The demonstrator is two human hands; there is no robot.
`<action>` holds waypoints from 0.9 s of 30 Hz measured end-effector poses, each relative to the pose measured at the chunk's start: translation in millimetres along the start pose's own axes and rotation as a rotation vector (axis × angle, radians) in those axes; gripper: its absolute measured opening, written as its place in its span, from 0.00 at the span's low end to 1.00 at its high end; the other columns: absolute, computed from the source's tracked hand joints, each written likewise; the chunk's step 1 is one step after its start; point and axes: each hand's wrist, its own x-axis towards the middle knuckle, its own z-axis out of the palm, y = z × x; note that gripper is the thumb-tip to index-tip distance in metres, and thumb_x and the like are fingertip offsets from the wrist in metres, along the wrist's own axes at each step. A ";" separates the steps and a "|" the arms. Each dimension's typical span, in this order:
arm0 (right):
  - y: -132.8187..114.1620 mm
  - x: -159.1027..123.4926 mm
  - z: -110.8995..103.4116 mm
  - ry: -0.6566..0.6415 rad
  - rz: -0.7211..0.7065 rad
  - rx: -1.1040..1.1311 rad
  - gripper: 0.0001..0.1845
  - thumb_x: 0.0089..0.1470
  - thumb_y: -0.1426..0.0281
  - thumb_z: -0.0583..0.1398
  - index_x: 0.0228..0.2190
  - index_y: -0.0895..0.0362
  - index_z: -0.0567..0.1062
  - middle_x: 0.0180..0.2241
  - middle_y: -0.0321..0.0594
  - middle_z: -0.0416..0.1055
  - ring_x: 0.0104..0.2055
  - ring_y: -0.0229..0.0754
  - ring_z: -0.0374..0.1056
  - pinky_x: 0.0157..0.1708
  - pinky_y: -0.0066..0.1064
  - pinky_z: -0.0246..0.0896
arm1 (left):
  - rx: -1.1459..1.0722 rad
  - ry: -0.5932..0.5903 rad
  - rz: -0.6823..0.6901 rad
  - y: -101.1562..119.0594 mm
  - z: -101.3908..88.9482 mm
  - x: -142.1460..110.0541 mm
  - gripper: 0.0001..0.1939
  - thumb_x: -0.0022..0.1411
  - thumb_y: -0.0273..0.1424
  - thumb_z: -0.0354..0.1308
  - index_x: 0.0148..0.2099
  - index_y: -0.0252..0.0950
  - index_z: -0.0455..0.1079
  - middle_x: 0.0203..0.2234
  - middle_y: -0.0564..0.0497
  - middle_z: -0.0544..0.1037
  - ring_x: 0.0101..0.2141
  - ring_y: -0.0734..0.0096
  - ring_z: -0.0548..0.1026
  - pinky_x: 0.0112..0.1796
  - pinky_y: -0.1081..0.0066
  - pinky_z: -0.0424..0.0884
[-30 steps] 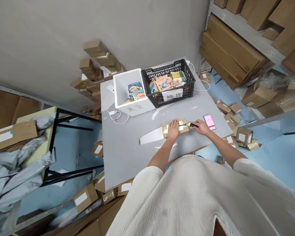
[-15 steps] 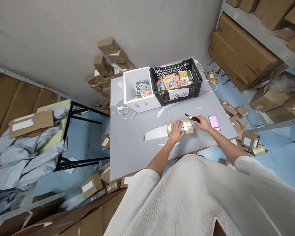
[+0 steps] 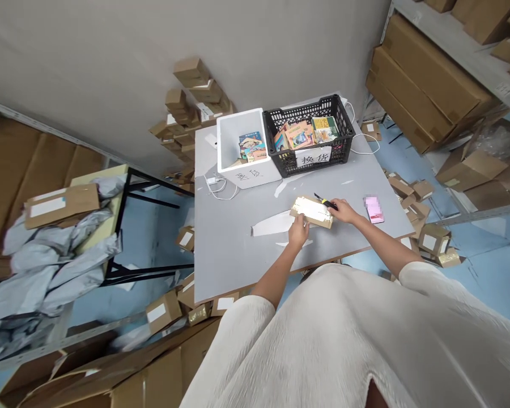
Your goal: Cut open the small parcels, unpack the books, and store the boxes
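Observation:
A small cardboard box point(image 3: 311, 211) with a white label on top is tilted over the grey table point(image 3: 225, 249). My left hand point(image 3: 298, 231) is closed on its near left edge. In my right hand point(image 3: 342, 210) is a utility knife point(image 3: 325, 201), black with a yellow part, its blade pointing away to the upper left. That hand is at the box's right end; whether its fingers also touch the box I cannot tell. Under and left of the box lies a white strip of paper point(image 3: 272, 224). A phone with a pink screen point(image 3: 373, 209) rests right of my right hand.
At the table's back stand a white foam box point(image 3: 255, 179) and a black plastic crate point(image 3: 276, 163), both with books inside. A white cable point(image 3: 223, 192) lies at left. Cardboard boxes crowd the floor, and grey parcels point(image 3: 34, 283) fill a side table at left.
The knife has come up off the box's top and been drawn back. My left hand has gone from lying flat on the box to gripping its near edge, and the box has tilted.

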 end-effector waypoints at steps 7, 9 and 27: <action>-6.2 -19.3 -2.6 0.022 0.166 0.198 0.21 0.69 0.55 0.57 0.55 0.54 0.72 0.53 0.49 0.81 0.51 0.54 0.76 0.49 0.40 0.71 | -0.163 0.058 0.017 7.3 2.5 25.2 0.28 0.76 0.34 0.51 0.74 0.37 0.60 0.61 0.36 0.74 0.63 0.51 0.74 0.62 0.54 0.73; -8.4 -21.9 -0.9 0.035 0.197 0.232 0.20 0.69 0.54 0.57 0.54 0.53 0.71 0.52 0.47 0.82 0.51 0.53 0.77 0.49 0.40 0.72 | -0.171 0.060 0.050 12.7 2.9 32.4 0.29 0.75 0.35 0.52 0.75 0.37 0.59 0.65 0.36 0.71 0.67 0.52 0.70 0.66 0.54 0.69; 17.3 -29.3 -3.2 0.196 0.335 0.436 0.18 0.66 0.53 0.57 0.48 0.51 0.71 0.55 0.47 0.77 0.57 0.49 0.74 0.56 0.42 0.71 | 0.172 -0.275 0.082 58.8 -2.6 63.9 0.63 0.51 0.44 0.74 0.81 0.39 0.46 0.81 0.28 0.42 0.78 0.29 0.44 0.72 0.34 0.48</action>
